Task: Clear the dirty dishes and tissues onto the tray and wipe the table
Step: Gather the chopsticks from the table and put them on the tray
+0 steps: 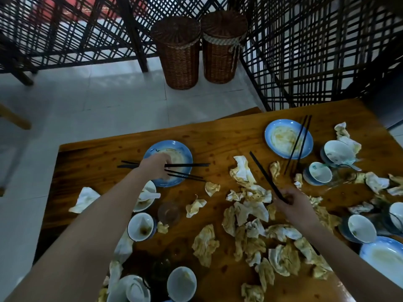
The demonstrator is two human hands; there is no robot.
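On the wooden table [229, 136], a blue plate [181, 153] smeared with sauce sits near the far left edge. Flat-lying chopsticks [192, 164] rest across it, their long axis running almost straight left to right; the lower sticks slant slightly, tips toward the right. The left hand [156, 166] reaches over this plate with its fingers curled downward onto those sticks. The view is soft there, but the fingers seem to close round them at mid-length.

The right hand [293, 202] hovers above a heap of stained tissues [244, 171] at the table's middle. Its thumb and fingers pinch the near end of the raised chopsticks [265, 175], which point away and to the left, clear of the table.

A second blue plate [281, 138] lies farther right, with far chopsticks [297, 140] across it, running steeply from far to near. A white bowl [140, 226] and a drinking glass [169, 212] stand just beside the left forearm. Two wicker baskets [177, 53] stand on the floor beyond.
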